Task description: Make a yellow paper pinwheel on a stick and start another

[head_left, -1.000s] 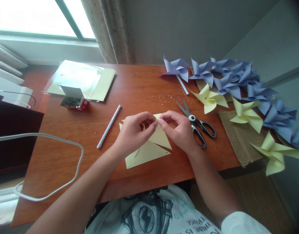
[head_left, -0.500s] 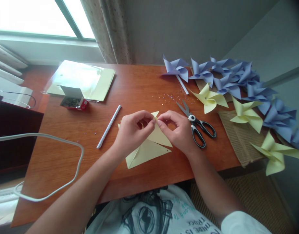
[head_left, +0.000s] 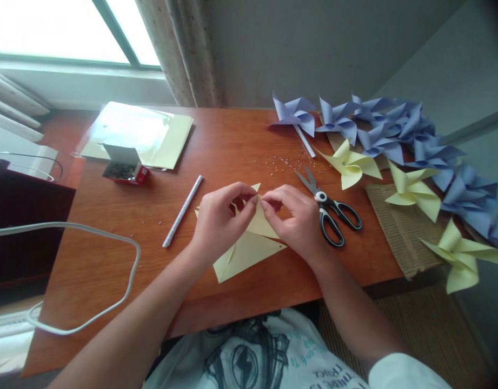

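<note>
Yellow paper held by its far part, near edge of table

The paper is located on the wooden table, directly in front of the wearer, and is partly covered by the hands. A slit, a crease and a small hole near one corner are noted. By the left hand, the far part of the sheet is pinched between thumb and fingers; by the right hand, it is pinched just beside, the fingertips of both almost meeting. The exact fold between them cannot be made out.

To the left, a rolled white stick is laid at a slant. Farther off, an open red box is placed beside a stack of pale sheets. To the right, scissors are found with blades parted, near scattered beads. Yellow pinwheels and blue-violet pinwheels are grouped beyond, around corrugated cardboard.
</note>
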Action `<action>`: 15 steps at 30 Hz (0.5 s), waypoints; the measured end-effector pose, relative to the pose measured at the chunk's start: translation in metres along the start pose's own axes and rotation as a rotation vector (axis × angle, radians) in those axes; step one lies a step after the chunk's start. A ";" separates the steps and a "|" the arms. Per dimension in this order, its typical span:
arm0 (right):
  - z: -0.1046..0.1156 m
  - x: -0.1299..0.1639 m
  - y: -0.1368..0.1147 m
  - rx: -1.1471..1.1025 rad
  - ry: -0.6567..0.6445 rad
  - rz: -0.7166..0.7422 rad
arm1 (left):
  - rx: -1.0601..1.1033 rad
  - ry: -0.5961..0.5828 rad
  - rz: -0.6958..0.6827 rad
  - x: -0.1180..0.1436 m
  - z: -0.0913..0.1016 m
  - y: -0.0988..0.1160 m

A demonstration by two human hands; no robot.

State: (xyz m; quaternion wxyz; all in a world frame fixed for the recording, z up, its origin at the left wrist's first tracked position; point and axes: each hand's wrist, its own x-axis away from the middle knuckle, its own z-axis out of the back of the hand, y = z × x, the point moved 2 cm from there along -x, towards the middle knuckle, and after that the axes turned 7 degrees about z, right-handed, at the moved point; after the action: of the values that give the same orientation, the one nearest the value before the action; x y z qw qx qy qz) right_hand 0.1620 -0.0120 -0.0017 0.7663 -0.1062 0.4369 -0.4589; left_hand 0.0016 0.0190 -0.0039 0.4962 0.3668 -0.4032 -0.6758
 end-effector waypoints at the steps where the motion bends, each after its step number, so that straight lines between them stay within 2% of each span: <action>1: 0.000 0.000 0.000 0.002 -0.002 0.005 | -0.003 -0.002 -0.002 0.000 0.000 0.000; 15: -0.004 0.007 -0.004 0.193 0.038 0.197 | -0.035 0.053 0.025 0.000 0.002 0.005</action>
State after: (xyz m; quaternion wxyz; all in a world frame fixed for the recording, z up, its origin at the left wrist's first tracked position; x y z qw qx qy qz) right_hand 0.1581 -0.0187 -0.0061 0.8060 0.0204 0.4134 -0.4232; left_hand 0.0013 0.0181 0.0011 0.5214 0.3708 -0.3828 -0.6664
